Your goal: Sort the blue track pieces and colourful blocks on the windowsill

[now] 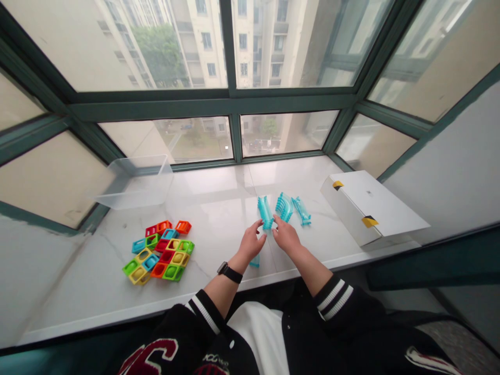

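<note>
Bay-window work surface seen from above. A white stone sill (219, 208) with faint grey veining is enclosed by dark green window frames (230, 99); apartment blocks show through the glass. At the centre, the left hand (252, 242) and right hand (286, 237) meet at the near end of a straight teal track piece (264, 211), which lies on the sill just at 12 o'clock of the hands. Both hands have their fingers curled, tips touching the piece; whether they clamp it cannot be told. A curved teal track piece (284, 205) and a third teal track piece (302, 211) lie just beside it at 1 o'clock. A small teal piece (254, 262) sits under the left wrist. Coloured open-frame blocks (160, 250) cluster at 9 o'clock, a clear plastic bin (135, 182) at 10 o'clock, a white cardboard box (371, 208) at 2 o'clock
</note>
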### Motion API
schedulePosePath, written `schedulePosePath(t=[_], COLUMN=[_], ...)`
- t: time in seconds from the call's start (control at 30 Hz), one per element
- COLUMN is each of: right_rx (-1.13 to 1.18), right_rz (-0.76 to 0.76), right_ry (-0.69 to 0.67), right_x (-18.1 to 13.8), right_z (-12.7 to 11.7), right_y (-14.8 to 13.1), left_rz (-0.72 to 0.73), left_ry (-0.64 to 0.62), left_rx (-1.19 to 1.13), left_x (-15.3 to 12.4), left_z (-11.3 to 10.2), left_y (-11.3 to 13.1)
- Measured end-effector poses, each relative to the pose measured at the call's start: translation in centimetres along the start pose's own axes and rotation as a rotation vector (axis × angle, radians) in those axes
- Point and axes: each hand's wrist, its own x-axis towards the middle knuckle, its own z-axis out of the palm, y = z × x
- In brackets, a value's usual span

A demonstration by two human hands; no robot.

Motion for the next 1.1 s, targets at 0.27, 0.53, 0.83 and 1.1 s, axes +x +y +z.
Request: schedulePosePath(t=[0.27,0.53,0.83,1.1], right_rx=[0.075,0.298,0.222,0.291], right_rz=[-0.017,-0.175,-0.359,-0.399], right_ry=[-0.006,-0.099,-0.314,-0.205], right_x=[-1.0,-5.2,-8.3,-9.1], right_z=[-0.4,1.6,4.3,5.7], right_y=[1.4,2.2,-1.5,-1.5], left_rz=[-0.021,-0.217,-0.14,0.03], left_ry=[0.057,0.063,-0.025,-0.17], left_rx=[-0.011,-0.012,0.004,0.111], left_x=[-1.8,-10.0,-14.3,-14.1], left_z=[-3.0,-6.9,-6.9,-6.0], left_y=[-1.8,-5.9,-4.7,-2.8])
